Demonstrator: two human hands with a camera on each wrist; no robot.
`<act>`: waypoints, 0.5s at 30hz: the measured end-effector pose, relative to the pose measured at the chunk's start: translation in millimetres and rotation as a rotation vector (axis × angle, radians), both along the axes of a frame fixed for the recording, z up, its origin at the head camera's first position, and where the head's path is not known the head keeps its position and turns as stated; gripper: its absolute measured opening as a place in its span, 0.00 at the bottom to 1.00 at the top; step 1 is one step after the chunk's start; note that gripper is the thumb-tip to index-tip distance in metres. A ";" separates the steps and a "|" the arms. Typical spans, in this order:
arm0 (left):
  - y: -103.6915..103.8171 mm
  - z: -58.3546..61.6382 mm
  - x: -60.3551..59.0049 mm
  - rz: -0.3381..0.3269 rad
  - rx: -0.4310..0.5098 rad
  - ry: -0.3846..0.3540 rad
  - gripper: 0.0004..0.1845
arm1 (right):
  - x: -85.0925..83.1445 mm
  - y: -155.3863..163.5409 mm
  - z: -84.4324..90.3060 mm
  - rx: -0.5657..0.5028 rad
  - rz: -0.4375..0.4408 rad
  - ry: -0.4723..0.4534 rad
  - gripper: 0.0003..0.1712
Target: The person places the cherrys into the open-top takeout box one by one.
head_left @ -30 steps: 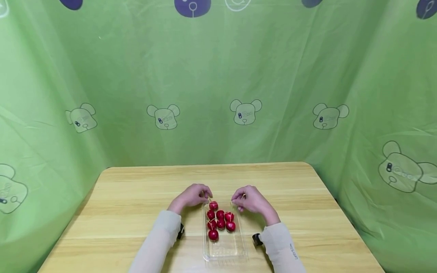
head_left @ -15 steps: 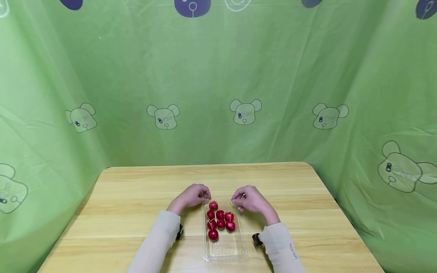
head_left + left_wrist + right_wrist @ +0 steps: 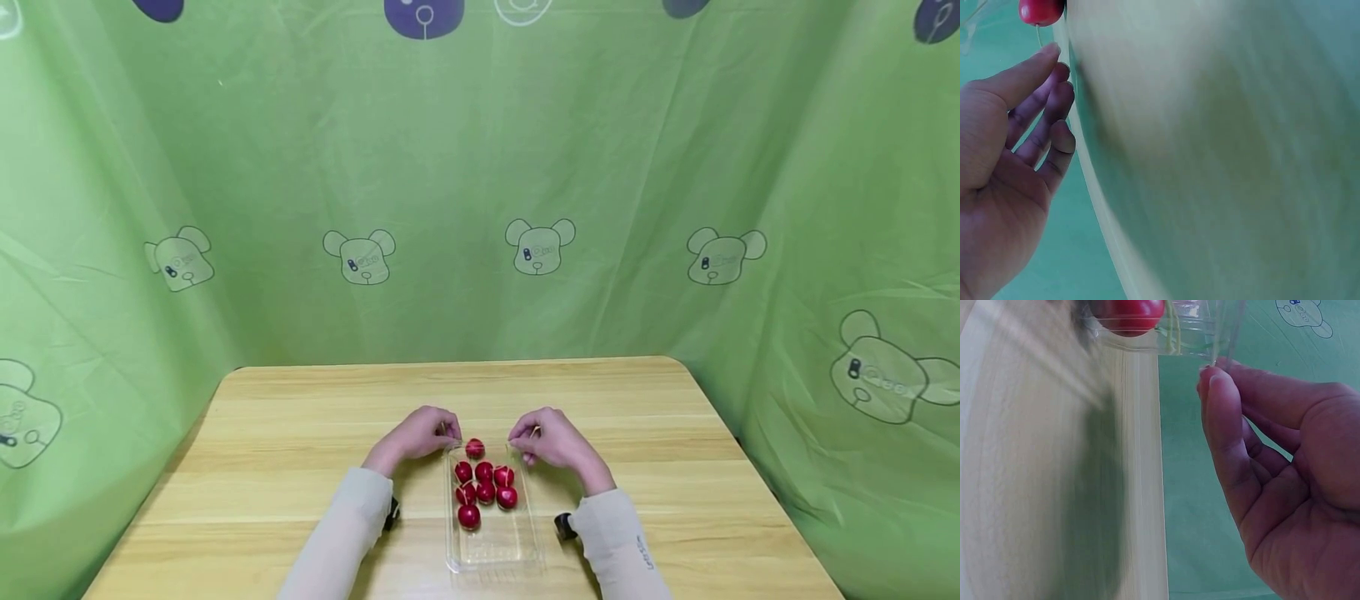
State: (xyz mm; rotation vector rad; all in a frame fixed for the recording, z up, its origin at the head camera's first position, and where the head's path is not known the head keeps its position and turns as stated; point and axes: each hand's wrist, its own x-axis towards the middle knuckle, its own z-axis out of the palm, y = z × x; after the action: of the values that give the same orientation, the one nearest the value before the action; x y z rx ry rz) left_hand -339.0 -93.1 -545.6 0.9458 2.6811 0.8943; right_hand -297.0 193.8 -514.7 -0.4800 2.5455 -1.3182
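A clear plastic box (image 3: 493,550) lies on the table with several red cherries (image 3: 485,492) in it. At the box's far left corner my left hand (image 3: 420,431) pinches a thin green stem (image 3: 1039,36) between thumb and index finger. That stem leads to one cherry (image 3: 475,448), over the box's far end. The other left fingers (image 3: 1054,131) are loosely curled. On the far right corner, my right hand (image 3: 553,438) pinches the clear edge (image 3: 1217,353) of the box with thumb and forefinger. A cherry (image 3: 1130,314) shows behind the box's wall in the right wrist view.
The box stands on a light wooden table (image 3: 262,450). Green curtains (image 3: 450,317) with printed bear heads rise behind the table and on both sides. A dark wrist camera (image 3: 566,527) is worn at the right wrist.
The cherry at the far end has shifted slightly right and away from my left fingertips. My left hand has moved slightly; the right hand keeps its grip on the box edge.
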 end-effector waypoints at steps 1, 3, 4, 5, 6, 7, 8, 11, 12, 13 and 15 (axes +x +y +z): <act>-0.5 0.3 0.8 0.000 0.009 0.001 0.01 | 0.1 -0.1 -0.1 0.001 -0.002 -0.003 0.03; -1.6 0.8 1.5 0.008 0.020 -0.001 0.02 | 0.3 -0.3 -0.2 0.004 -0.004 -0.003 0.03; -2.2 1.0 1.8 0.013 0.025 0.000 0.02 | 0.4 -0.3 -0.1 0.006 -0.005 -0.003 0.03; -2.8 1.3 1.9 0.017 0.031 0.001 0.03 | 0.5 -0.3 -0.1 0.004 -0.005 0.000 0.02; -3.3 1.7 2.1 0.022 0.040 0.000 0.02 | 0.5 -0.3 0.1 0.005 -0.005 -0.002 0.02; -3.9 2.5 2.2 0.029 0.046 0.001 0.02 | 0.6 -0.2 0.3 0.004 -0.005 0.000 0.03; -4.6 3.2 2.0 0.036 0.049 0.003 0.02 | 0.5 -0.2 0.4 0.004 -0.003 0.001 0.03; -7.0 5.7 2.5 0.055 0.073 0.011 0.03 | 0.3 -0.2 0.7 0.003 -0.001 0.002 0.03; -7.9 6.6 2.8 0.064 0.078 0.015 0.03 | 0.2 -0.3 0.7 0.003 -0.001 0.002 0.03; -9.0 7.1 3.0 0.076 0.081 0.020 0.03 | 0.2 -0.5 0.6 0.004 0.000 0.003 0.03; -11.2 8.5 3.7 0.097 0.092 0.025 0.03 | 0.0 -0.9 0.1 0.004 0.001 0.003 0.03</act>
State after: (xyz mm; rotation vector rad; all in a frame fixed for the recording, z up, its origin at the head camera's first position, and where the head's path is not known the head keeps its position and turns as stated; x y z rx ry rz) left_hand -335.3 -104.4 -537.1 0.8567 2.7483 1.0405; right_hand -297.1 192.9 -514.7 -0.4830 2.5494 -1.3123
